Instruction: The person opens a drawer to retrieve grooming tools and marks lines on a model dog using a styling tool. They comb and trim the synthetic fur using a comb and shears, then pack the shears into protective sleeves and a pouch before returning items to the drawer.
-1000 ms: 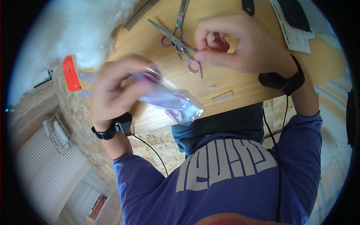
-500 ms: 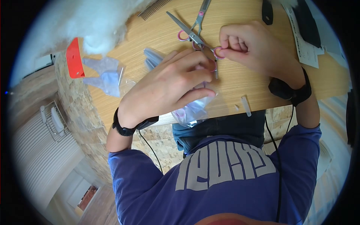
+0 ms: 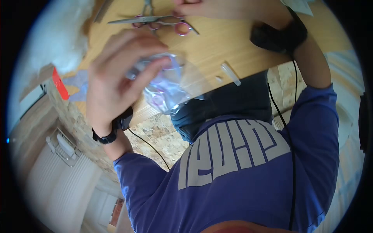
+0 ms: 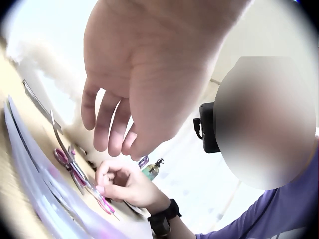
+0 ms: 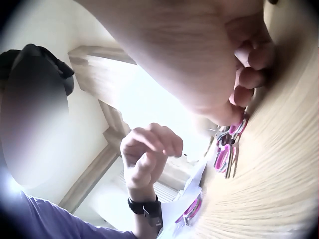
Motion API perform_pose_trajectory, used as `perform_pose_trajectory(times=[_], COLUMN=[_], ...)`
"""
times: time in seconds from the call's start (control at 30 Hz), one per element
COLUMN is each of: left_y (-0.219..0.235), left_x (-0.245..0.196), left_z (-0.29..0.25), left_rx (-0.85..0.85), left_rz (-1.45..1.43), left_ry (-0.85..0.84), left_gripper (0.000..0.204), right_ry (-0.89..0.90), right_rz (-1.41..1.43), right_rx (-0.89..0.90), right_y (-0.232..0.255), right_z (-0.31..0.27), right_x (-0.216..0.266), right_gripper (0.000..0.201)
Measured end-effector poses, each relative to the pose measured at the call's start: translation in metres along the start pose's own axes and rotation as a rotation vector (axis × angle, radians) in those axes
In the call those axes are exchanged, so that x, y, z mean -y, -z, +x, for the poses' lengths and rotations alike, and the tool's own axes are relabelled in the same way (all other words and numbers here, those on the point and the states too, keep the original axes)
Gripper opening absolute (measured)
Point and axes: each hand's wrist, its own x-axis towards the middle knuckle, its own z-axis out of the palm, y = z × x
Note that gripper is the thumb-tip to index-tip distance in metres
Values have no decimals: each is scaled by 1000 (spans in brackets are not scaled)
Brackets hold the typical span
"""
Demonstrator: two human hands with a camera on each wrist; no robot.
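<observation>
My right hand pinches a ring of the silver scissors with pink rings; the fingertips meet at that ring in the right wrist view. A second silver pair with pink rings crosses beneath. My left hand hovers over a clear plastic bag with pink-ringed things inside. In the left wrist view the fingers of my left hand hang loosely bent, with nothing between them, and the bag lies below. Seen in the right wrist view, the left hand is above the bag, apart from it.
Fluffy white material covers the table's far left, with a red piece and a bluish pouch below it. A small clear tube and a small pale bit lie near the front edge. Cables hang from both wrists.
My left hand has drawn back leftward from beside the scissors and lifted over the bag. The head view has shifted, so the table sits higher and farther left. The right hand keeps its pinch.
</observation>
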Motion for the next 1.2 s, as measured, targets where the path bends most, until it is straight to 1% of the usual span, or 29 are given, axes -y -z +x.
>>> perform_pose_trajectory(times=[0.03,0.07,0.13,0.2,0.27,0.33,0.4,0.47,0.53,0.6,0.63,0.7,0.73,0.8,0.83,0.9,0.93,0.97,1.0,1.07,1.1,1.13,1.17,1.2], left_y=[-5,-10,-21,-41,-52,-63,-69,-73,-76,-77,-76,-77,-78,-79,-80,-81,-81,-79,-78,-76,-73,-71,-69,-66], left_x=[-4,-6,-13,-20,-28,-35,-37,-37,-31,-29,-30,-29,-31,-36,-40,-46,-46,-46,-47,-50,-48,-48,-50,-54], left_z=[4,8,14,11,13,13,19,24,27,30,33,38,40,44,45,47,48,51,52,53,53,53,53,55], left_rx=[84,93,227,224,219,193,197,251,250,249,214,149,152,92,93,91,90,83,77,43,37,32,28,13], left_rz=[-13,-22,-64,-73,-77,11,15,5,17,35,115,261,275,336,348,360,368,360,352,361,327,293,299,253], left_ry=[-59,-75,-168,-182,-188,-237,-245,-266,-269,-274,-256,-224,-235,-167,-185,-108,-129,-115,-100,-102,-64,-24,-30,15], left_gripper=[24,24,28,29,30,32,32,29,27,24,23,18,18,16,16,16,16,17,17,17,20,24,24,28], right_ry=[-23,-20,-21,-46,-46,-44,41,49,55,-16,-13,18,25,41,35,21,8,86,86,-30,-76,-72,-58,-43], right_rz=[-7,39,84,26,12,-2,-14,11,35,2,0,3,-2,-90,-101,-122,-131,-58,-73,-44,-31,-38,-67,-96], right_rx=[-8,-36,-73,29,37,46,101,79,54,173,162,-20,-36,-29,-14,-53,-73,-152,-166,-97,-58,-66,-25,17], right_y=[2,2,7,5,2,-2,4,6,9,15,12,-2,-3,-1,1,-15,-21,-17,-13,-9,-2,-1,-2,-1], right_z=[0,0,1,-2,-4,-6,-4,-7,-10,-12,-13,-15,-16,-19,-20,-9,-7,-11,-13,-17,-19,-18,-16,-14], right_x=[0,-1,2,5,4,3,2,3,6,12,9,1,-1,-1,0,-14,-21,-19,-17,-7,-2,-4,-5,-6], right_gripper=[12,11,11,12,12,13,12,12,11,10,10,12,12,15,18,20,25,27,27,26,25,25,24,24])
